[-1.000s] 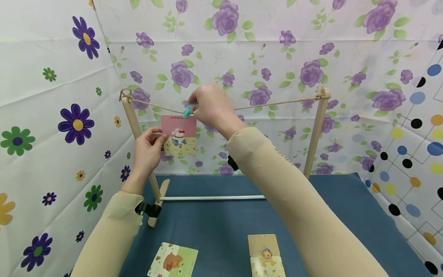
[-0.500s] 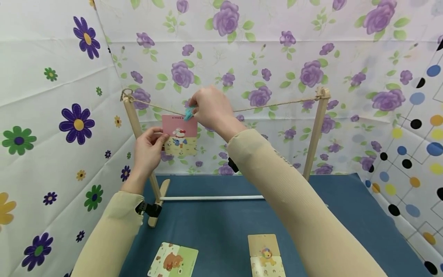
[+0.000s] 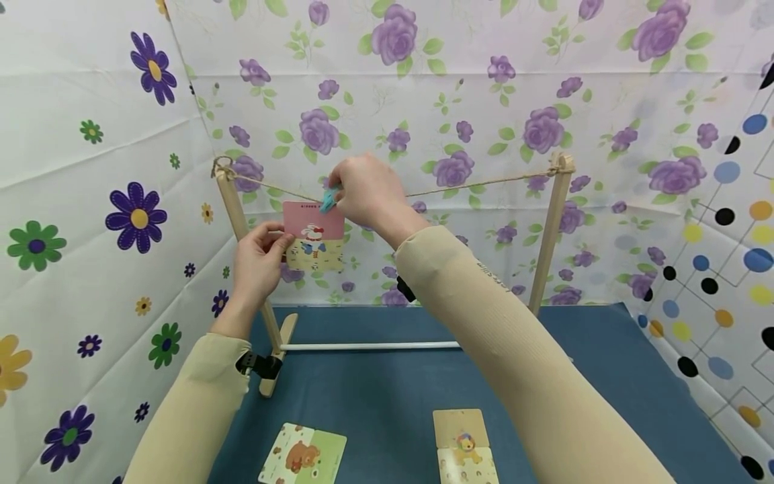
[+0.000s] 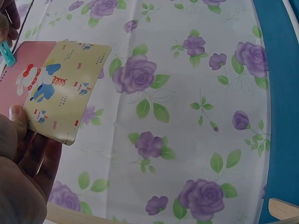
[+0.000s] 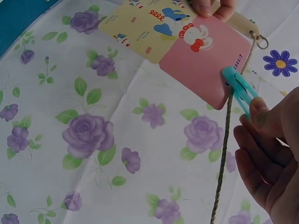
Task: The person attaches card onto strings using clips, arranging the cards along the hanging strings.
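Note:
My left hand (image 3: 256, 262) pinches the left edge of a pink and yellow card (image 3: 313, 252) printed with a white rabbit, thumb in front. The card is upright, its top edge at the twine (image 5: 224, 154). A turquoise clothespin (image 5: 240, 88) sits over the card's top edge beside the printed letters, its tip on the pink face. My right hand (image 3: 371, 195) pinches that clothespin's handle end between thumb and fingers. In the left wrist view the same clothespin (image 4: 7, 53) shows at the far left, and the card (image 4: 70, 88) tilts sideways.
Twine is strung between two wooden posts, left (image 3: 232, 202) and right (image 3: 551, 235), joined low down by a white rod (image 3: 369, 346). On the blue table (image 3: 375, 396) lie a bear card (image 3: 302, 457) and a lion card (image 3: 465, 447). Flowered cloth (image 3: 453, 121) hangs behind.
The clothespin shifts slightly at the card's top edge, its tip lower on the pink face than a second ago. Both hands stay almost in place, and the left keeps hold of the card.

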Demonstrator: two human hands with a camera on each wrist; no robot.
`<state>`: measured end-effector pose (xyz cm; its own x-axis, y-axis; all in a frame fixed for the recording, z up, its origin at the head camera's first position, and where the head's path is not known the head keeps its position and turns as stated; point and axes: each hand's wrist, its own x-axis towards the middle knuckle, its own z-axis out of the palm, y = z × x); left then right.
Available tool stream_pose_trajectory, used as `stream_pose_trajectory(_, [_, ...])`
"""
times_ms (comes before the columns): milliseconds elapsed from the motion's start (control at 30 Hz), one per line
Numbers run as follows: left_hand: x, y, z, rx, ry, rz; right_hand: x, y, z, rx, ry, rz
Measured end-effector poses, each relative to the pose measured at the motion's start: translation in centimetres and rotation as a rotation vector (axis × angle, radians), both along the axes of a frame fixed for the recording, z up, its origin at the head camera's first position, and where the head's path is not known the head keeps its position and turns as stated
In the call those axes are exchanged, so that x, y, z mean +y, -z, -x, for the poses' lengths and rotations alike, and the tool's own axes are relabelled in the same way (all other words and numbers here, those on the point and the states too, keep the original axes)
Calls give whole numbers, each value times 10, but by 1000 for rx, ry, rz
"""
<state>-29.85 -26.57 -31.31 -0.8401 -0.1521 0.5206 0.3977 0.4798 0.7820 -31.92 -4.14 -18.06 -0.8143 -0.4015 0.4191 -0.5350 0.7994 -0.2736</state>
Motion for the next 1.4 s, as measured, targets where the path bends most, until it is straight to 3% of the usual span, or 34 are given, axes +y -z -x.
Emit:
stream_pose_trajectory(533, [-4,5,0,-19,-3,11,-13,1,-3,55,30,-84])
stream_pose_trajectory(1100, [-4,6,2,15,0,11,-3,8,-7,99,-22,-144])
stream_pose_trajectory(1233, [-5,11,-1,50,11,11,9,16,-15,165,-56,-132])
stream_pose_trajectory(1400, [-8,21,-5,103,20,-24,31,34,-25,311,-165,20])
